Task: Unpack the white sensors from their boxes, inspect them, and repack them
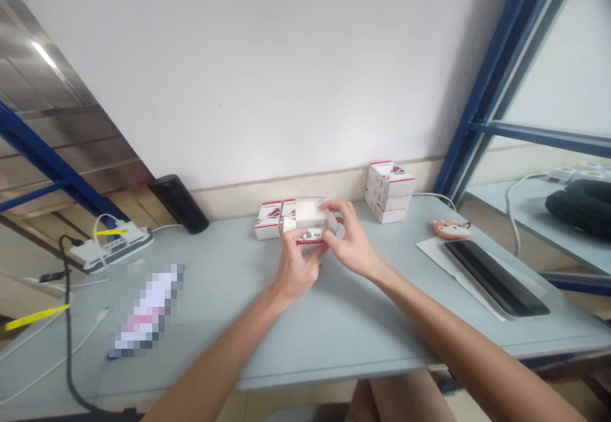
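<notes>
My left hand (pixel 298 268) and my right hand (pixel 351 242) hold a small white box (pixel 310 239) between them above the grey table (pixel 329 339). A translucent white piece (pixel 311 215) stands up from the box, possibly an open flap or insert. My right fingers rest on its upper right side, and my left fingers grip its lower front, which has a red stripe. Just behind my hands lie white-and-red boxes (pixel 268 221), partly hidden by the held box. A stack of similar boxes (pixel 389 191) stands to the right, against the wall.
A black cylinder (pixel 179 203) lies at the table's back left, near a white power strip (pixel 112 248) with cables. A pixelated item (pixel 146 310) lies at left. On the right are an orange fox-shaped object (pixel 451 230) and a black tablet-like device (pixel 494 279) on white paper.
</notes>
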The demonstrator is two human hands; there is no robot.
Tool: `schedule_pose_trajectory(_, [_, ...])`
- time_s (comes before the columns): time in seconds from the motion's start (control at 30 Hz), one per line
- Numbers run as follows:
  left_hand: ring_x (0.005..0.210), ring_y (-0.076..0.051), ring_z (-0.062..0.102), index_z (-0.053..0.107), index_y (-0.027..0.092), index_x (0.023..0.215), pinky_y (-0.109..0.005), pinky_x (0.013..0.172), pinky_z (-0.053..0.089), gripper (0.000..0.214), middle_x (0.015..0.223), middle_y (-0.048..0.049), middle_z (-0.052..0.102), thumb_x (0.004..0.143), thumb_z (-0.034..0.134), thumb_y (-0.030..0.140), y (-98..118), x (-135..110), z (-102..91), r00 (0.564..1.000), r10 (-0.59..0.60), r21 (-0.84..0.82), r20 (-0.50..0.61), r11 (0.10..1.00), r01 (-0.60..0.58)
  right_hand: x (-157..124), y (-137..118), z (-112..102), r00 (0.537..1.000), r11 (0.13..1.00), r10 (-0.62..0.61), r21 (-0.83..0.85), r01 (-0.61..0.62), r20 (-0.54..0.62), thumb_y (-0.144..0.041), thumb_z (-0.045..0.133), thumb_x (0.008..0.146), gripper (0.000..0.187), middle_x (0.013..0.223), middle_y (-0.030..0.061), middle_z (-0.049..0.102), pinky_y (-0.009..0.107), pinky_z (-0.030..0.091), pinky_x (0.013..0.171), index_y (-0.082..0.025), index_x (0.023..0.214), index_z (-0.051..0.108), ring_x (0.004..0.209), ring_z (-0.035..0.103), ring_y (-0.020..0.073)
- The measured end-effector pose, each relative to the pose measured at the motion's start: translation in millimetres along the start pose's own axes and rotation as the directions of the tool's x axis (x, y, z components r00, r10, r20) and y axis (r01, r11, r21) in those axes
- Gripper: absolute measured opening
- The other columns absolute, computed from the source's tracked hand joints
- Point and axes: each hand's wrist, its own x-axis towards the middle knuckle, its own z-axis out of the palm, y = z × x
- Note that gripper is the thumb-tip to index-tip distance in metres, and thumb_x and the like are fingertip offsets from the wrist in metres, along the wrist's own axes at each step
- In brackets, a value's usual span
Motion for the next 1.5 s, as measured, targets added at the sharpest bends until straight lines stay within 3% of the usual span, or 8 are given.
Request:
schedule_pose_trajectory(0.27, [0.123, -0.026, 0.066, 0.021, 0.029, 0.147, -0.042, 0.1, 0.056, 0.076, 0.141, -0.0174, 0.054, 0.092, 0.073, 0.038, 5.7, 10.2, 6.9, 0.988, -0.135, -0.218, -0.075, 0.969, 0.116, -0.9, -0.3, 7.5, 0.987, 0.935, 0.152, 0.317, -0.158, 0.045, -0.047, 0.053, 0.099, 0.029, 0.125, 0.0053, 0.068, 0.039, 0.051, 0.105, -0.026, 0.118, 0.061, 0.115, 0.064, 0.0213])
schedule_pose_trajectory(0.5, [0.131, -0.03, 0.062, 0.065, 0.026, 0.12, -0.05, 0.114, 0.048, 0.035, 0.129, -0.0097, 0.068, 0.089, 0.077, 0.038, 2.4, 20.6, -6.5, 0.999, 0.006, 0.033, 0.041, 0.999, -0.008, 6.3, 9.6, 4.6, 0.976, 0.853, 0.216, 0.479, -0.208, 0.04, -0.037, 0.069, 0.087, 0.054, 0.111, 0.0043, 0.073, 0.037, 0.058, 0.087, -0.028, 0.137, 0.051, 0.098, 0.07, 0.0215])
schedule_pose_trajectory(0.8, [0.119, -0.025, 0.07, 0.025, 0.033, 0.143, -0.047, 0.103, 0.057, 0.081, 0.138, -0.0152, 0.061, 0.086, 0.081, 0.043, -3.4, 19.0, 5.8, 0.984, -0.18, -0.296, -0.014, 0.941, 0.167, 3.6, 6.1, 2.0, 0.983, 0.979, -0.183, 0.093, 0.181, 0.011, -0.038, 0.057, 0.101, 0.02, 0.116, 0.0069, 0.075, 0.04, 0.053, 0.098, -0.025, 0.103, 0.072, 0.106, 0.067, 0.0224])
schedule_pose_trajectory(0.97, [0.131, -0.028, 0.063, 0.033, 0.029, 0.148, -0.048, 0.111, 0.052, 0.08, 0.14, -0.0149, 0.061, 0.085, 0.081, 0.04, -9.4, 19.6, 0.9, 0.996, -0.085, -0.184, 0.033, 0.979, 0.09, 2.3, 7.7, 1.0, 0.98, 0.983, -0.184, -0.033, 0.182, -0.069, -0.038, 0.054, 0.104, 0.021, 0.101, 0.0061, 0.074, 0.037, 0.055, 0.089, -0.026, 0.1, 0.072, 0.093, 0.068, 0.0213])
schedule_pose_trajectory(1.1, [0.129, -0.026, 0.062, 0.057, 0.027, 0.13, -0.049, 0.113, 0.048, 0.04, 0.132, -0.0106, 0.065, 0.094, 0.071, 0.037, -16.7, 22.5, -8.1, 0.999, 0.006, -0.058, 0.047, 0.998, -0.003, 2.1, 9.0, -2.2, 0.966, 0.969, -0.245, -0.019, 0.248, 0.083, -0.037, 0.063, 0.099, 0.015, 0.121, 0.0074, 0.072, 0.039, 0.053, 0.102, -0.026, 0.105, 0.072, 0.113, 0.068, 0.0232])
schedule_pose_trajectory(1.23, [0.124, -0.026, 0.064, 0.064, 0.024, 0.114, -0.047, 0.109, 0.051, 0.032, 0.124, -0.0096, 0.068, 0.091, 0.073, 0.044, -24.2, 25.5, -10.4, 0.998, -0.062, -0.099, -0.008, 0.993, 0.061, -1.6, 13.1, -0.8, 0.94, 0.96, -0.247, -0.072, 0.27, 0.237, -0.036, 0.065, 0.097, 0.034, 0.156, 0.0098, 0.05, 0.042, 0.049, 0.112, -0.029, 0.131, 0.066, 0.136, 0.058, 0.0264])
schedule_pose_trajectory(1.33, [0.106, -0.024, 0.071, 0.061, 0.022, 0.111, -0.039, 0.094, 0.058, 0.04, 0.111, -0.0079, 0.071, 0.088, 0.074, 0.053, -30.2, 29.0, -6.4, 0.954, -0.276, -0.212, -0.119, 0.945, 0.247, -6.8, 19.2, 3.8, 0.935, 0.975, -0.131, -0.128, 0.182, 0.33, -0.033, 0.074, 0.088, 0.085, 0.169, 0.0141, 0.03, 0.042, 0.056, 0.103, -0.032, 0.162, 0.032, 0.132, 0.061, 0.0294])
schedule_pose_trajectory(1.5, [0.097, -0.022, 0.072, 0.06, 0.023, 0.117, -0.034, 0.085, 0.059, 0.043, 0.109, -0.0082, 0.073, 0.098, 0.055, 0.061, -44.3, 39.1, -14.5, 0.902, -0.413, -0.209, -0.127, 0.9, 0.382, -10.3, 28.0, 10.8, 0.956, 0.996, 0.056, -0.076, -0.036, 0.288, -0.043, 0.076, 0.087, 0.091, 0.135, 0.0096, 0.067, 0.04, 0.058, 0.094, -0.032, 0.162, 0.026, 0.105, 0.072, 0.0246])
